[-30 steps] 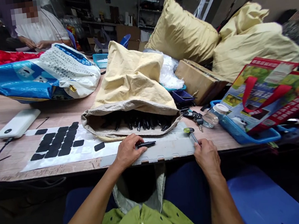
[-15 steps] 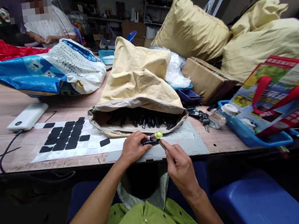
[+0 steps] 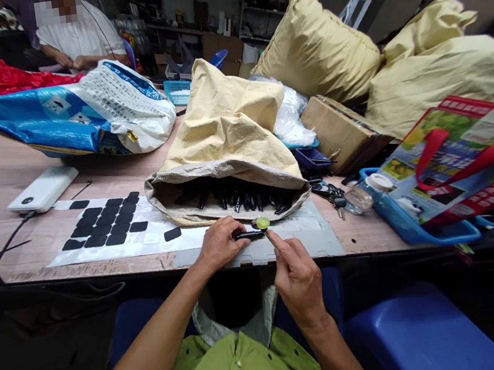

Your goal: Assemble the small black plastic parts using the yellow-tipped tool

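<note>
My left hand (image 3: 222, 244) rests at the table's front edge, its fingers closed on a slim black piece (image 3: 253, 234) whose exact kind I cannot make out. To its right, my right hand (image 3: 298, 272) grips the thin handle of a small hammer (image 3: 262, 223) with a round, yellow-green head. That head is right over the black piece's right end; whether they touch is unclear. Both hands work above a grey board (image 3: 309, 240). Just behind them lies a beige cloth sack (image 3: 226, 133), its mouth facing me, with many similar black pieces (image 3: 244, 197) inside.
Black rounded patches (image 3: 106, 224) lie on a white sheet at left, near a white power bank (image 3: 42, 190) with a cable. Behind is a blue-white bag (image 3: 78, 116). At right are keys (image 3: 332, 192), a jar (image 3: 360, 195) and a blue basket (image 3: 417, 229). A co-worker (image 3: 73, 41) sits across.
The hammer head has shifted and turned slightly above the black piece, with a small movement of my right hand. My left hand stays in place. The view has shifted very slightly.
</note>
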